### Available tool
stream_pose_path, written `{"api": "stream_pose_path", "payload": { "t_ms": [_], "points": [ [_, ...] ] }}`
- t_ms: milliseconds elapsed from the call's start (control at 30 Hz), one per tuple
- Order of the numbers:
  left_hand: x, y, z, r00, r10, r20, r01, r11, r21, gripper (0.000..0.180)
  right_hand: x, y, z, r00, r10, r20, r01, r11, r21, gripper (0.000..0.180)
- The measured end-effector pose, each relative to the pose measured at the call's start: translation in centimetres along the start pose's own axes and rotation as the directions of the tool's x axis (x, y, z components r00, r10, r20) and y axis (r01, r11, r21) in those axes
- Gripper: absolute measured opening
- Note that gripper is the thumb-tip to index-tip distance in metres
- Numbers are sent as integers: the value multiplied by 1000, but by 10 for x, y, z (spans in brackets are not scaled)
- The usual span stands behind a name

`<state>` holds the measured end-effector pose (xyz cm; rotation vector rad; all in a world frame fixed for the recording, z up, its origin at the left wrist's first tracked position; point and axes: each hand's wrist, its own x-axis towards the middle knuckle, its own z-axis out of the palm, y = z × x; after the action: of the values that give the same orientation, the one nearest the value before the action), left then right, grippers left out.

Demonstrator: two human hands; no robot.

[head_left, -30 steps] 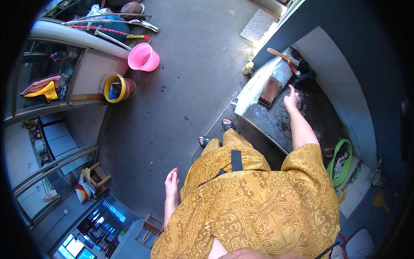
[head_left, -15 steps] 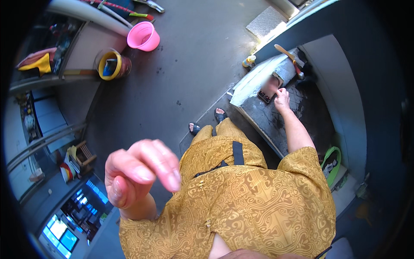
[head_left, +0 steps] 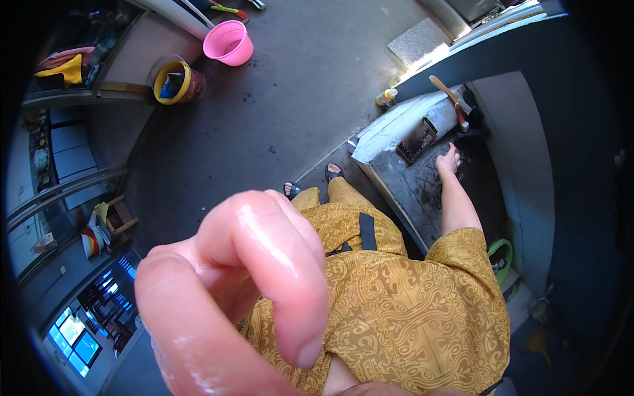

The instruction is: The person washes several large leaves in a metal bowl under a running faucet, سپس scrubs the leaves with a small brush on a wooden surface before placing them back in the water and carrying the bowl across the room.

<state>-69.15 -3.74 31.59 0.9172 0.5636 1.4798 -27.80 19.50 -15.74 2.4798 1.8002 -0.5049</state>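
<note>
While the left hand [head_left: 231, 297] looms wet and empty near the lens, fingers loosely curled.
Right hand [head_left: 449, 160], fingers together, rests flat on the dark wet slab [head_left: 422, 188] beside a metal grate [head_left: 416, 138].

Dark wet stone slab [head_left: 432, 185], lying flat at right, metal grater [head_left: 416, 139] resting at its far end

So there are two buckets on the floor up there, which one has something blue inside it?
The yellow-rimmed bucket, standing left of the pink bucket beside the low wall. Something blue shows inside it; the pink one shows only its own pink inside.
</note>
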Motion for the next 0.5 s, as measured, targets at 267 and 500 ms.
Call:
{"api": "stream_pose_path", "payload": {
  "t_ms": [267,500],
  "points": [
    [-6,-2,-1,994,87,-71,-86,996,15,17,-49,16,1,931,-335,-142,352,929,117,60],
    [-13,-7,0,987,37,-156,-26,997,67,16,-70,-5,-16,800,-598,-48,599,792,115,69]
  ]
}}
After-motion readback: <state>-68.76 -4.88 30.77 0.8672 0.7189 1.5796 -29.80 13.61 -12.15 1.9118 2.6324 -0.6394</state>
